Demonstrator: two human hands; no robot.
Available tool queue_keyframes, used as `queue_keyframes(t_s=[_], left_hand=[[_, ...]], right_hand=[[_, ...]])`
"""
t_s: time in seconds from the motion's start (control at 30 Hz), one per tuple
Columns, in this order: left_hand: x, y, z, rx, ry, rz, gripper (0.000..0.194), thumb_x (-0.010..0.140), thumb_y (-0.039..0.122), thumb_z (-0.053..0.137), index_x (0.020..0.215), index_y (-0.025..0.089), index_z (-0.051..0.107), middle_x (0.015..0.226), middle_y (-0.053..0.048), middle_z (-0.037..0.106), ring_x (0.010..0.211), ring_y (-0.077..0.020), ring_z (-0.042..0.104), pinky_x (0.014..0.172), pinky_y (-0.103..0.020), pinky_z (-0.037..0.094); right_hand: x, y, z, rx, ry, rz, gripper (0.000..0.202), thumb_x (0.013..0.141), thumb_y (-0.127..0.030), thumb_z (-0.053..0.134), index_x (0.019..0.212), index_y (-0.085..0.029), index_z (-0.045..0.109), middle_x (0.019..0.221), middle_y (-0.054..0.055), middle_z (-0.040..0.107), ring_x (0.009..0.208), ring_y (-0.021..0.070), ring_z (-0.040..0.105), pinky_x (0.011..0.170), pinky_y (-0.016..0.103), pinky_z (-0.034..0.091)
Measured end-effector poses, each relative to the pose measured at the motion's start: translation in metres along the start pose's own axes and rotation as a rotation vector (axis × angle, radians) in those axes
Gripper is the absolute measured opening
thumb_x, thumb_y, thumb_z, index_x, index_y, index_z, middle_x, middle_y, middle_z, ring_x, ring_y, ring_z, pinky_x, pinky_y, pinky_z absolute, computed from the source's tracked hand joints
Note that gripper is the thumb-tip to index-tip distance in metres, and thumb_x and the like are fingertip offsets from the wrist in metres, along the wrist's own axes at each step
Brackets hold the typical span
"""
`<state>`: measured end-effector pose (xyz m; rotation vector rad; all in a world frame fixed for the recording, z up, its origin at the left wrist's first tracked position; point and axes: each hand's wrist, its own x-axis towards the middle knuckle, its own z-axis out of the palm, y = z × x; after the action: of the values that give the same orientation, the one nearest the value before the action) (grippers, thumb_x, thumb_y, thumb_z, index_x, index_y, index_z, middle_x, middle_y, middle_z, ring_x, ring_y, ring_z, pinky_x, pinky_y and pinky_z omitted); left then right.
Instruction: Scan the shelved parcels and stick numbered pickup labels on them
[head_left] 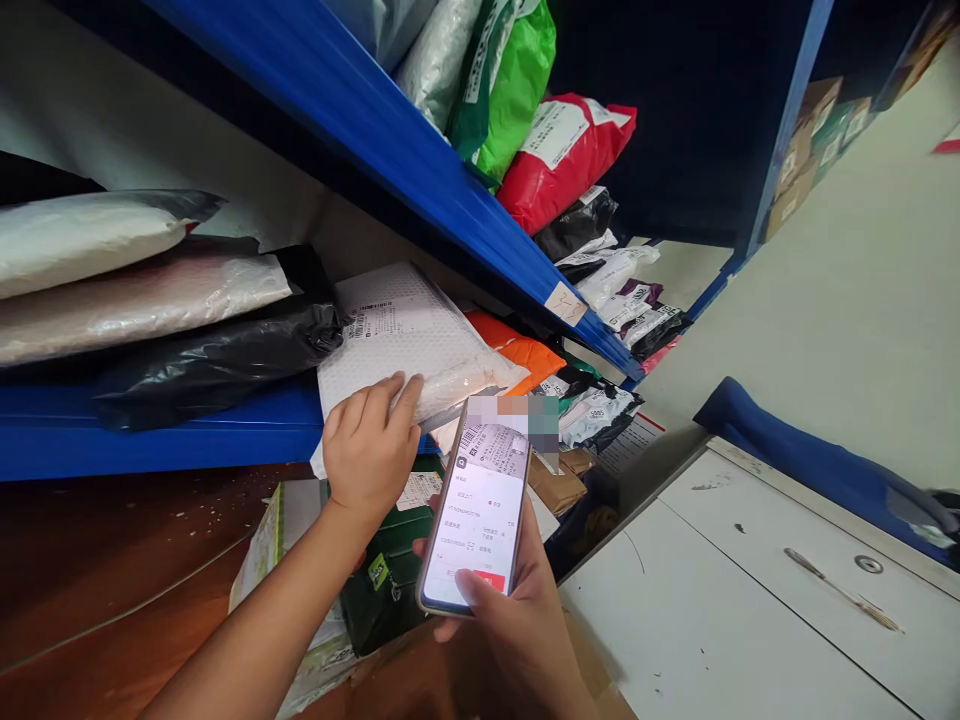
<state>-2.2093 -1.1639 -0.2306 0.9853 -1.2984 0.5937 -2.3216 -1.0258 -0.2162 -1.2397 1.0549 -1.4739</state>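
Observation:
My right hand [517, 600] is wrapped round a smartphone [476, 510], its thumb on the lower part of the lit screen. The screen shows a label picture at the top and lines of text with a red button below. My left hand [375, 440] rests with its fingers spread on a white bubble-wrap mailer [382, 345] that has a printed label. The mailer lies on the blue shelf, between a black plastic parcel [225, 350] on the left and an orange parcel [517, 350] on the right.
Bagged parcels, including a green one [517, 80] and a red one [566, 160], fill the upper blue shelf [420, 160]. Below the shelf are a dark green bag [386, 580] and cartons. A white cabinet [757, 590] stands at the lower right.

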Motion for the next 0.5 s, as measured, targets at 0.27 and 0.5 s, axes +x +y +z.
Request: queue_keyframes(t_s=[0.27,0.5], left_hand=[[-0.001,-0.007,-0.004,-0.005,0.007,0.029,0.040,0.074,0.014,0.063,0.114,0.020,0.060,0.105,-0.004,0.068,0.088,-0.0207,0.059,0.073,-0.034,0.042],[0.001,-0.024,-0.021,-0.098,-0.048,0.066,0.042,0.071,0.007,0.060,0.110,0.022,0.060,0.102,-0.001,0.068,0.090,-0.0189,0.058,0.076,-0.032,0.041]], right_hand=[[0.001,0.002,-0.006,0.087,-0.077,-0.009,0.099,0.055,-0.034,0.084,0.134,-0.029,0.025,0.118,0.012,0.065,0.094,0.0318,0.069,0.045,0.026,0.056],[0.028,-0.005,-0.061,-0.042,-0.317,0.235,0.082,0.062,-0.070,0.059,0.132,-0.030,0.046,0.104,0.011,0.072,0.086,0.0400,0.070,0.067,0.061,0.058]])
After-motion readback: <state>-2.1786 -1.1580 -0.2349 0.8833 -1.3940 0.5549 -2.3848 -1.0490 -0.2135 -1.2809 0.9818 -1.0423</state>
